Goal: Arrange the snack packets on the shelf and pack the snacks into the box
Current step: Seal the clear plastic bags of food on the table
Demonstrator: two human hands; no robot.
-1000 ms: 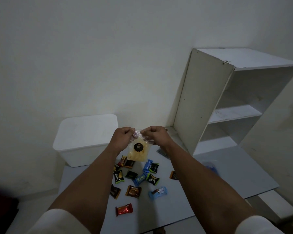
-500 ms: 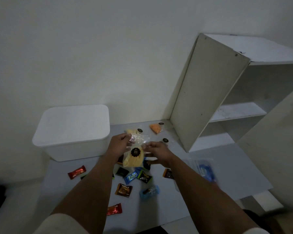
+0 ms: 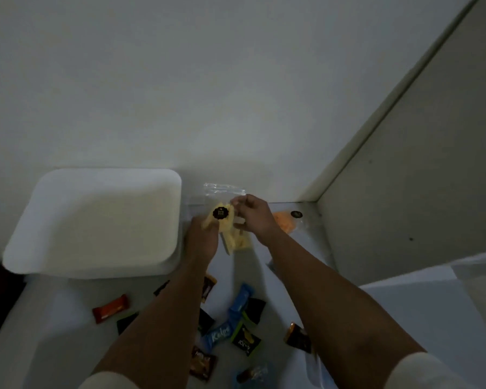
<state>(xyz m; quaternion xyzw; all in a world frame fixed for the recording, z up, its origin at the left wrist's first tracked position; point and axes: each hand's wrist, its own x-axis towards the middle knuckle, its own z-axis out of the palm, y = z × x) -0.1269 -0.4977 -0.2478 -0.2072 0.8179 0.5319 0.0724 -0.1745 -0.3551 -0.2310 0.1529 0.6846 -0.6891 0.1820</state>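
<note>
Both hands meet at the back of the table, just right of the white lidded box (image 3: 96, 220). My left hand (image 3: 204, 234) grips a clear packet of yellow chips with a round black label (image 3: 222, 217). My right hand (image 3: 254, 217) pinches the top of a clear packet; whether it is the same packet or another yellow one (image 3: 240, 240) lying beneath, I cannot tell. An orange snack packet (image 3: 285, 223) lies behind my right hand. Several small wrapped snacks lie nearer me, among them a red one (image 3: 111, 308) and a blue one (image 3: 219, 334).
The shelf's white side panel (image 3: 410, 175) rises at the right, close to my right hand. The pale table (image 3: 421, 318) runs from the wall toward me. More dark-wrapped snacks (image 3: 299, 338) lie between and beside my forearms.
The view has tilted down and moved closer. Both hands carried the yellow packet forward to the back of the table beside the box, next to the orange packet.
</note>
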